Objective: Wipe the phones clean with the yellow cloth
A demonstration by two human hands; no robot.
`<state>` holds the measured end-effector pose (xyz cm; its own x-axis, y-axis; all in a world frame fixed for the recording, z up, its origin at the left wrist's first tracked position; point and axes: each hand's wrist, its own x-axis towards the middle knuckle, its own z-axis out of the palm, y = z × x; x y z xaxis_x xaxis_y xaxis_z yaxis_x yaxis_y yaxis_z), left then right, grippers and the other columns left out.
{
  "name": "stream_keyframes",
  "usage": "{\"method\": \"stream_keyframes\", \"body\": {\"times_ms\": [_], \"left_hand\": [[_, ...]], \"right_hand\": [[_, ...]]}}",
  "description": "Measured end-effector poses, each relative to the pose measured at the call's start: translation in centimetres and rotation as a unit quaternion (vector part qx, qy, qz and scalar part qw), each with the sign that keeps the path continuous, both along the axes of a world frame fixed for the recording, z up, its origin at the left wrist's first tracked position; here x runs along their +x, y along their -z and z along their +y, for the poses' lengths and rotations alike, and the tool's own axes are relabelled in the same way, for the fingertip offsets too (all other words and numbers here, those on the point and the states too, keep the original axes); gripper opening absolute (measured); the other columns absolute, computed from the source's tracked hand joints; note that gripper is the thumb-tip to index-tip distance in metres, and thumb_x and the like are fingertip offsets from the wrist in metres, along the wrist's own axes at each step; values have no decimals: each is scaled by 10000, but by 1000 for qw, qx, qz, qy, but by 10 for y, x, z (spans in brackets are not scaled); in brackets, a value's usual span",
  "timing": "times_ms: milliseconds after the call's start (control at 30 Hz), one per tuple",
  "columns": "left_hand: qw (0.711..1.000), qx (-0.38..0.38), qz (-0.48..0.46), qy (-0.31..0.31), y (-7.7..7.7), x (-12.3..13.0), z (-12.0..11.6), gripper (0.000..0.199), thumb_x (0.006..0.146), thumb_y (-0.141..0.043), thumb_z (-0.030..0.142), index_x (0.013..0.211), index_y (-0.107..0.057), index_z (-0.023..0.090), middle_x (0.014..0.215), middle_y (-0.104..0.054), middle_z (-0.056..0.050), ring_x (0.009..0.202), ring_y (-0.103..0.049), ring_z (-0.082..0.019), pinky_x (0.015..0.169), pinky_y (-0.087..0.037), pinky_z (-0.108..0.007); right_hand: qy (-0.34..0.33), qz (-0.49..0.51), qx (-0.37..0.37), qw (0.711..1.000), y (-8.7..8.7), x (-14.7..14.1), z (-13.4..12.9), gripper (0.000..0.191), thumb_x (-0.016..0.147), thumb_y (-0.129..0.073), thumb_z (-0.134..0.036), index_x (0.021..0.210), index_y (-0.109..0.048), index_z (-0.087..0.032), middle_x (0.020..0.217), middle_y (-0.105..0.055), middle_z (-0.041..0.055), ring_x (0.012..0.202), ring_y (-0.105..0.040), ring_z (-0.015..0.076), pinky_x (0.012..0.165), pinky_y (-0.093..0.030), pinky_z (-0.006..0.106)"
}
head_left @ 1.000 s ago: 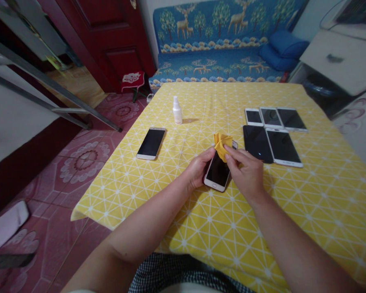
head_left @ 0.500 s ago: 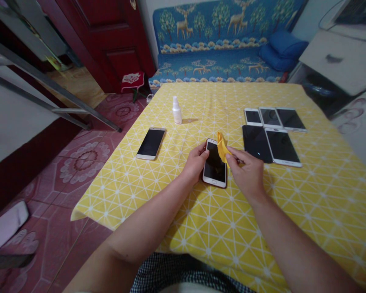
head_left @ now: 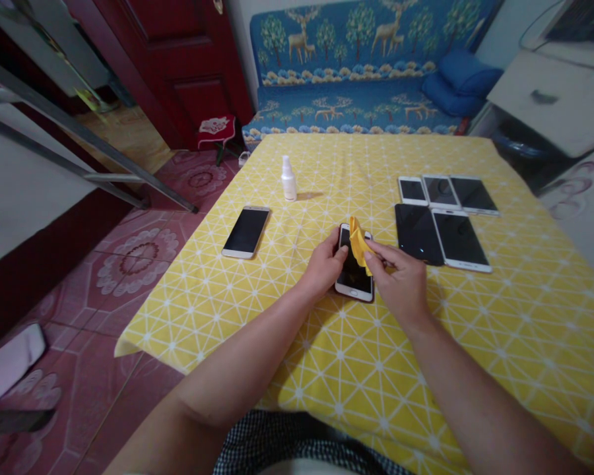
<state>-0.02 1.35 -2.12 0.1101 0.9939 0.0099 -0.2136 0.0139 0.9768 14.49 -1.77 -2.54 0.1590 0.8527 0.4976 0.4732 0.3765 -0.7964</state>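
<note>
Your left hand [head_left: 323, 265] grips the phone [head_left: 354, 282]. Your right hand [head_left: 400, 278] pinches the yellow cloth [head_left: 359, 245] above its screen.

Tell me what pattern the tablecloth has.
The tablecloth is yellow with thin white crisscrossing lines forming triangles, showing best in the head view.

Soft matt yellow cloth [head_left: 358, 245], glossy dark glass on the phone [head_left: 352, 274], smooth white plastic on the bottle [head_left: 289, 185].
</note>
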Motion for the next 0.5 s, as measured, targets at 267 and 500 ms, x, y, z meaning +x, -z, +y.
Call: {"method": "stream_keyframes", "body": {"times_ms": [267,500], "left_hand": [[985,132,105,24,6,-9,7,664,805,-744,271,1438,-545,247,1577,-472,-108,1552,-255,-324,1273,-156,-534],[989,70,-63,111,-6,-12,4,794,734,-860,433,1444,-537,284,1405,-631,-125,1341,-556,-316,1134,-406,-506]], "right_hand": [[-30,132,-101,986,-9,-2,-6,335,828,-722,-426,1076,-804,-216,1011,-807,75,778,-747,230,551,-592,317],[-82,201,-134,967,-18,-4,-10,344,778,-763,-449,1039,-811,-231,800,-776,26,611,-658,160,470,-528,259]]}}
